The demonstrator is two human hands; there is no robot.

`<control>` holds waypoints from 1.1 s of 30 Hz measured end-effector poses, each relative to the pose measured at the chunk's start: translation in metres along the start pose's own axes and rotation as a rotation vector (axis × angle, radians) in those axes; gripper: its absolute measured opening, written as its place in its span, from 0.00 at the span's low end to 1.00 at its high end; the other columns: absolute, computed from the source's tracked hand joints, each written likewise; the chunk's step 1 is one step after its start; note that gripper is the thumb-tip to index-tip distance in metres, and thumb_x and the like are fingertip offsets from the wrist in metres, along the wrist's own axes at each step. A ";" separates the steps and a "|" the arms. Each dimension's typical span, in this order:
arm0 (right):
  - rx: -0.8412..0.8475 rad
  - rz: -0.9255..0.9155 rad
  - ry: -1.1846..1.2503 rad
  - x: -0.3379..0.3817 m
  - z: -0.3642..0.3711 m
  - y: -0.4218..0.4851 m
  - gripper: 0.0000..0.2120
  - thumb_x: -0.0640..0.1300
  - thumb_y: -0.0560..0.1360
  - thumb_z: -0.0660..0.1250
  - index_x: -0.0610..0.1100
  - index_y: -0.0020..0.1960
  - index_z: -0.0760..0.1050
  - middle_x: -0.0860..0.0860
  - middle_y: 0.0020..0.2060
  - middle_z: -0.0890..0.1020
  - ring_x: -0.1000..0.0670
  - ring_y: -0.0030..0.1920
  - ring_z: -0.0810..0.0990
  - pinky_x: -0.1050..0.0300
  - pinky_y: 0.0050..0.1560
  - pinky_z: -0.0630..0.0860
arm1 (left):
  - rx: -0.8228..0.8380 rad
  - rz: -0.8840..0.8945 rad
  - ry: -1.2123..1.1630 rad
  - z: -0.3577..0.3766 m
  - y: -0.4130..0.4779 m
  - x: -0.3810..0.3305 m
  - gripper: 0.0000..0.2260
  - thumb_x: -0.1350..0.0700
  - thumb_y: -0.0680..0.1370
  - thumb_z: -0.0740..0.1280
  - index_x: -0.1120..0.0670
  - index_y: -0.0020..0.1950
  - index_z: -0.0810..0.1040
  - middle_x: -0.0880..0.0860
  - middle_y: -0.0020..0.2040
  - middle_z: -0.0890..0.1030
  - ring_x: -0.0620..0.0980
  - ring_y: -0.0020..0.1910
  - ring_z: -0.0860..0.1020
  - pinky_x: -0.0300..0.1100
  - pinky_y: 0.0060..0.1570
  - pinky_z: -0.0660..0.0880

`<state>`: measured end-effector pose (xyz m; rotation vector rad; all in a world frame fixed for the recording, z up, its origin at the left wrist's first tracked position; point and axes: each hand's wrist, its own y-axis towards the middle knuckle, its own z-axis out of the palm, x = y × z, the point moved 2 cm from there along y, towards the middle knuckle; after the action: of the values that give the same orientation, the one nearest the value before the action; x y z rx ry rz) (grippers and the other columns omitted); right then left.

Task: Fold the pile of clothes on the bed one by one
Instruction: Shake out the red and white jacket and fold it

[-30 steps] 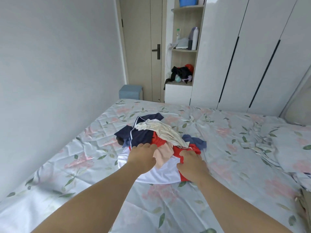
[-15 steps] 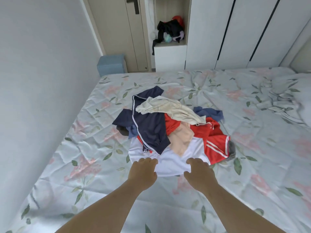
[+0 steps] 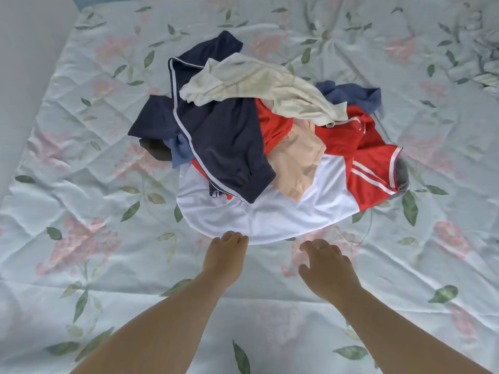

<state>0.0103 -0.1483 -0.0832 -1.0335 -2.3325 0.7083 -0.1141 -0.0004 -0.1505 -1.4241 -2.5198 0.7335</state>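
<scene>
A pile of clothes lies in the middle of the bed. A white and red sports shirt (image 3: 272, 217) is at the bottom. On it lie a navy garment with white piping (image 3: 224, 141), a peach piece (image 3: 294, 163), a cream top (image 3: 270, 87) and a blue piece (image 3: 353, 95). My left hand (image 3: 224, 255) hovers at the near hem of the white shirt, its fingertips just touching the edge. My right hand (image 3: 324, 265) is a little short of the hem, over the sheet, fingers relaxed. Neither hand holds anything.
The bed sheet (image 3: 108, 238) is pale blue with pink flowers and green leaves, and it is creased. A grey wall (image 3: 24, 49) runs along the bed's left side. Crumpled bedding (image 3: 480, 49) lies at the far right.
Both hands have drawn back from on top of the pile to its near edge. The camera has tilted down, so the door and wardrobe have left the view.
</scene>
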 end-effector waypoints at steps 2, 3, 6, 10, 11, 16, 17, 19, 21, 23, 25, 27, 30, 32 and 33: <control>0.031 0.002 -0.023 -0.008 0.017 0.012 0.19 0.46 0.78 0.56 0.50 0.69 0.63 0.51 0.68 0.66 0.48 0.65 0.67 0.54 0.63 0.64 | -0.024 -0.022 0.028 0.018 0.015 0.005 0.20 0.61 0.78 0.59 0.55 0.70 0.62 0.50 0.69 0.65 0.52 0.72 0.59 0.45 0.64 0.61; 0.048 0.012 -0.024 -0.012 0.025 0.017 0.19 0.46 0.78 0.56 0.49 0.69 0.63 0.51 0.68 0.66 0.48 0.65 0.67 0.54 0.63 0.64 | -0.030 -0.046 0.051 0.026 0.022 0.008 0.22 0.58 0.79 0.59 0.55 0.72 0.59 0.51 0.72 0.62 0.52 0.73 0.58 0.47 0.66 0.60; 0.105 0.039 -0.012 -0.019 0.046 0.029 0.20 0.46 0.78 0.57 0.49 0.70 0.62 0.51 0.69 0.66 0.48 0.66 0.66 0.54 0.63 0.64 | -0.026 -0.145 0.082 0.042 0.040 0.013 0.26 0.56 0.78 0.60 0.55 0.75 0.55 0.51 0.72 0.61 0.55 0.70 0.62 0.53 0.67 0.58; 0.136 0.042 0.017 -0.022 0.057 0.036 0.20 0.47 0.78 0.57 0.50 0.70 0.63 0.51 0.69 0.66 0.48 0.66 0.66 0.54 0.64 0.65 | -0.197 -0.133 0.037 0.033 0.061 0.017 0.15 0.58 0.73 0.70 0.56 0.59 0.76 0.53 0.55 0.77 0.57 0.56 0.75 0.49 0.55 0.69; 0.136 0.047 0.027 -0.022 0.057 0.036 0.20 0.46 0.78 0.57 0.50 0.70 0.63 0.51 0.69 0.66 0.48 0.67 0.66 0.54 0.64 0.65 | -0.165 -0.116 -0.004 0.028 0.061 0.019 0.11 0.57 0.76 0.67 0.56 0.58 0.76 0.53 0.55 0.78 0.56 0.57 0.74 0.48 0.56 0.67; 0.115 0.068 0.190 -0.013 0.033 0.019 0.19 0.47 0.78 0.59 0.50 0.69 0.64 0.50 0.69 0.66 0.48 0.62 0.71 0.52 0.62 0.70 | 0.034 -0.113 -0.235 -0.013 0.034 0.013 0.12 0.53 0.83 0.51 0.58 0.56 0.70 0.57 0.51 0.78 0.59 0.51 0.75 0.44 0.44 0.65; 0.110 0.064 0.247 -0.010 0.024 0.011 0.20 0.47 0.78 0.59 0.50 0.69 0.64 0.50 0.69 0.67 0.48 0.61 0.72 0.53 0.61 0.71 | 0.044 -0.122 -0.311 -0.031 0.026 0.010 0.11 0.53 0.83 0.51 0.58 0.53 0.69 0.56 0.47 0.76 0.59 0.47 0.74 0.44 0.42 0.65; 0.101 0.038 0.311 -0.005 0.007 -0.009 0.20 0.48 0.79 0.59 0.51 0.70 0.63 0.50 0.68 0.67 0.50 0.60 0.72 0.57 0.58 0.69 | 0.026 -0.136 -0.445 -0.070 0.012 0.008 0.10 0.54 0.83 0.50 0.57 0.46 0.65 0.53 0.38 0.71 0.56 0.40 0.71 0.44 0.38 0.64; 0.073 0.011 0.368 -0.001 -0.011 -0.029 0.21 0.48 0.78 0.60 0.51 0.70 0.62 0.51 0.68 0.67 0.53 0.57 0.70 0.60 0.55 0.67 | -0.006 -0.120 -0.527 -0.113 -0.002 0.002 0.12 0.56 0.83 0.50 0.56 0.41 0.63 0.51 0.35 0.66 0.54 0.39 0.69 0.43 0.36 0.61; 0.011 -0.012 0.438 0.003 -0.032 -0.047 0.22 0.47 0.77 0.61 0.51 0.70 0.62 0.50 0.66 0.69 0.54 0.55 0.69 0.60 0.53 0.66 | -0.043 -0.099 -0.612 -0.152 -0.021 -0.011 0.13 0.58 0.83 0.51 0.55 0.39 0.63 0.51 0.36 0.66 0.53 0.42 0.68 0.42 0.38 0.60; -0.081 -0.058 0.492 0.006 -0.056 -0.061 0.22 0.47 0.77 0.63 0.51 0.69 0.62 0.50 0.62 0.71 0.52 0.54 0.72 0.59 0.51 0.66 | -0.078 -0.093 -0.700 -0.186 -0.043 -0.026 0.14 0.57 0.83 0.52 0.53 0.38 0.63 0.50 0.36 0.65 0.49 0.39 0.67 0.41 0.37 0.60; -0.174 -0.132 0.561 0.010 -0.081 -0.074 0.26 0.45 0.76 0.64 0.52 0.71 0.60 0.50 0.61 0.71 0.50 0.57 0.73 0.59 0.50 0.66 | -0.144 -0.079 -0.721 -0.215 -0.070 -0.041 0.15 0.58 0.83 0.52 0.50 0.36 0.61 0.48 0.35 0.63 0.47 0.36 0.65 0.38 0.36 0.60; -0.281 -0.261 0.651 0.012 -0.117 -0.095 0.35 0.44 0.73 0.68 0.53 0.74 0.55 0.52 0.60 0.68 0.51 0.66 0.67 0.58 0.56 0.66 | -0.311 -0.084 -0.872 -0.247 -0.113 -0.064 0.11 0.57 0.82 0.54 0.56 0.40 0.66 0.50 0.35 0.65 0.47 0.36 0.65 0.40 0.38 0.61; -0.331 -0.333 0.654 0.013 -0.136 -0.111 0.39 0.44 0.72 0.69 0.53 0.76 0.51 0.53 0.66 0.65 0.51 0.70 0.63 0.57 0.62 0.66 | -0.407 -0.056 -1.087 -0.264 -0.140 -0.081 0.11 0.56 0.82 0.55 0.56 0.41 0.68 0.50 0.36 0.65 0.46 0.36 0.65 0.39 0.38 0.62; -0.359 -0.370 0.666 0.010 -0.145 -0.120 0.41 0.44 0.72 0.70 0.53 0.76 0.50 0.54 0.69 0.63 0.51 0.70 0.62 0.56 0.64 0.65 | -0.443 -0.029 -1.206 -0.272 -0.153 -0.090 0.11 0.56 0.82 0.56 0.55 0.40 0.69 0.50 0.36 0.66 0.46 0.38 0.65 0.39 0.39 0.63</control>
<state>0.0309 -0.1724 0.1022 -0.7770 -1.9857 -0.1906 -0.0832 -0.0494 0.1686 -1.2054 -3.7727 1.4052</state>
